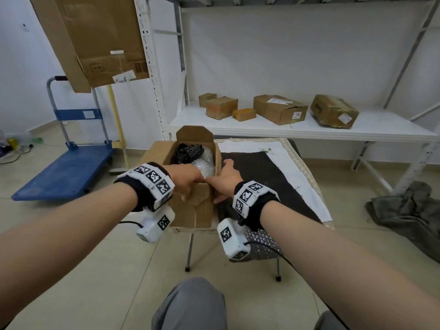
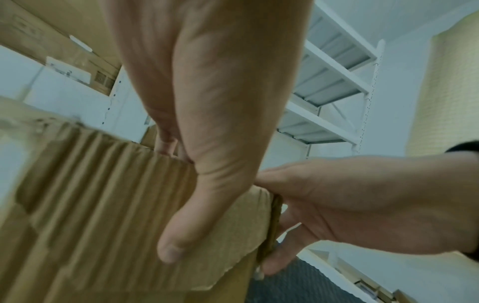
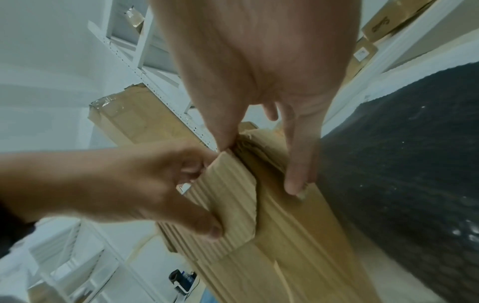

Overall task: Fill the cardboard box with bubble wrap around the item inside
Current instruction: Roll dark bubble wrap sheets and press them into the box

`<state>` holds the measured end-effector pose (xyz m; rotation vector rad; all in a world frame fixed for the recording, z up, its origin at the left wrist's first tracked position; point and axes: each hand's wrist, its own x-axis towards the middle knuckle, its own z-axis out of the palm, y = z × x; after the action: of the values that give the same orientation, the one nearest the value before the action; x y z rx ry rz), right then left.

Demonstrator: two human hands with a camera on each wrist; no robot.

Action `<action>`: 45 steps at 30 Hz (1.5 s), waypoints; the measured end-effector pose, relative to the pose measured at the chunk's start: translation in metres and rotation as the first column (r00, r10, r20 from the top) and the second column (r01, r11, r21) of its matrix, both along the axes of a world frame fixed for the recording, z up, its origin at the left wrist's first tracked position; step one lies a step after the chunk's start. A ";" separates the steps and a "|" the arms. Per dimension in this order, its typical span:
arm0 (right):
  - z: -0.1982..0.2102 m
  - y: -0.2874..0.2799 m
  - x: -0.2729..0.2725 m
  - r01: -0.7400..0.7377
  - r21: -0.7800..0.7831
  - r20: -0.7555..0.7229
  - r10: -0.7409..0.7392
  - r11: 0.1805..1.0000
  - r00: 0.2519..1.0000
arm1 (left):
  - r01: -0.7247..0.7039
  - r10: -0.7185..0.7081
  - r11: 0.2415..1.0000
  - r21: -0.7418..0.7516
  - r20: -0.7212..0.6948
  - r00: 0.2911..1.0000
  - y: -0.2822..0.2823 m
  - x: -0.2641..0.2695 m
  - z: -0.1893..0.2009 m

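Note:
An open cardboard box (image 1: 190,210) stands on the left part of a small table (image 1: 262,175). Inside lie a black item (image 1: 188,151) and crumpled clear bubble wrap (image 1: 206,163). My left hand (image 1: 188,179) grips the box's near flap (image 2: 103,194), thumb (image 2: 176,235) on the outside and fingers curled over its edge. My right hand (image 1: 223,179) pinches the box's near right corner, thumb at the rim and fingers (image 3: 298,168) down the outer wall (image 3: 298,246). The left hand (image 3: 129,184) and its flap (image 3: 228,205) also show in the right wrist view.
More bubble wrap (image 1: 262,244) hangs off the table's near edge under my right wrist. A white shelf (image 1: 285,129) with several cardboard boxes (image 1: 278,109) stands behind. A blue trolley (image 1: 66,172) is at the left, a grey cloth (image 1: 409,215) on the floor right.

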<state>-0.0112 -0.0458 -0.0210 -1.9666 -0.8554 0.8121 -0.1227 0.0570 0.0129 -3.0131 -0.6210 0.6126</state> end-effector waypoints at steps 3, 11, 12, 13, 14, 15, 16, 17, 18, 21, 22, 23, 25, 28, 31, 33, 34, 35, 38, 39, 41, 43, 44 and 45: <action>-0.007 0.004 -0.003 -0.013 0.006 -0.040 0.013 1.000 0.999 | -0.039 0.038 0.999 0.036 0.027 0.999 0.001 -0.006 -0.004; -0.005 -0.021 0.038 0.119 0.109 0.015 -0.121 0.987 0.993 | -0.136 0.192 0.967 -0.214 0.267 0.944 -0.019 0.012 0.016; -0.005 -0.027 0.048 0.178 0.130 0.000 -0.180 0.975 0.984 | -0.122 0.210 0.958 -0.258 0.345 0.915 -0.026 0.019 0.021; -0.007 -0.032 0.060 0.229 0.147 -0.001 -0.231 0.962 0.973 | -0.096 0.208 0.955 -0.280 0.402 0.892 -0.034 0.027 0.024; -0.010 -0.040 0.070 0.273 0.148 0.005 -0.277 0.950 0.961 | -0.061 0.191 0.954 -0.294 0.438 0.878 -0.044 0.036 0.026; -0.017 -0.048 0.080 0.314 0.147 0.014 -0.319 0.938 0.948 | -0.029 0.174 0.951 -0.306 0.455 0.874 -0.055 0.046 0.024; -0.024 -0.056 0.089 0.343 0.136 0.024 -0.349 0.929 0.937 | 0.005 0.154 0.946 -0.325 0.461 0.874 -0.066 0.055 0.021; -0.032 -0.064 0.098 0.365 0.131 0.033 -0.372 0.922 0.928 | 0.034 0.141 0.934 -0.355 0.454 0.880 -0.077 0.066 0.015; -0.041 -0.074 0.105 0.374 0.115 0.050 -0.381 0.920 0.923 | 0.063 0.127 0.919 -0.389 0.443 0.887 -0.088 0.078 0.005; -0.061 -0.093 0.122 0.396 0.088 0.093 -0.404 0.914 0.910 | 0.099 0.096 0.895 -0.436 0.404 0.910 -0.110 0.099 -0.022; -0.068 -0.099 0.128 0.424 0.073 0.096 -0.429 0.903 0.898 | 0.103 0.088 0.888 -0.448 0.385 0.919 -0.113 0.106 -0.033; -0.077 -0.104 0.135 0.451 0.058 0.099 -0.455 0.891 0.885 | 0.097 0.083 0.883 -0.459 0.357 0.930 -0.115 0.112 -0.046; -0.094 -0.114 0.146 0.485 0.009 0.108 -0.483 0.875 0.869 | 0.073 0.084 0.882 -0.465 0.308 0.948 -0.115 0.119 -0.073; -0.123 -0.122 0.168 0.523 -0.030 0.112 -0.517 0.852 0.849 | 0.034 0.128 0.882 -0.471 0.308 0.943 -0.107 0.122 -0.111; -0.126 -0.127 0.174 0.571 0.002 0.075 -0.569 0.821 0.819 | 0.008 0.194 0.882 -0.472 0.377 0.906 -0.100 0.123 -0.133; -0.121 -0.126 0.173 0.562 0.012 0.051 -0.562 0.827 0.826 | 0.009 0.199 0.882 -0.472 0.389 0.900 -0.097 0.127 -0.136; -0.119 -0.125 0.174 0.547 0.015 0.042 -0.548 0.837 0.836 | 0.013 0.195 0.880 -0.475 0.386 0.902 -0.097 0.130 -0.136; -0.118 -0.124 0.177 0.534 0.017 0.019 -0.534 0.845 0.845 | 0.018 0.191 0.878 -0.479 0.384 0.903 -0.097 0.132 -0.135; -0.112 -0.125 0.182 0.536 0.039 -0.038 -0.535 0.843 0.844 | 0.056 0.167 0.876 -0.480 0.409 0.897 -0.099 0.135 -0.131; -0.111 -0.127 0.187 0.575 0.062 -0.051 -0.573 0.816 0.818 | 0.077 0.156 0.865 -0.495 0.413 0.897 -0.101 0.134 -0.129; -0.106 -0.137 0.200 0.654 0.101 -0.111 -0.645 0.749 0.756 | 0.114 0.115 0.836 -0.536 0.376 0.919 -0.100 0.129 -0.125; -0.103 -0.153 0.212 0.673 0.102 -0.155 -0.657 0.732 0.738 | 0.118 0.061 0.817 -0.564 0.289 0.955 -0.097 0.122 -0.124; -0.102 -0.161 0.212 0.677 0.089 -0.184 -0.656 0.730 0.732 | 0.107 0.039 0.817 -0.566 0.241 0.970 -0.096 0.118 -0.126; -0.107 -0.168 0.215 0.684 0.066 -0.208 -0.661 0.726 0.721 | 0.095 0.019 0.824 -0.558 0.195 0.981 -0.095 0.115 -0.129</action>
<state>0.2035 -0.2137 -0.1281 -1.8472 -0.0417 0.4485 -0.0078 -0.0380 -0.1164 -3.6714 -0.4368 0.5936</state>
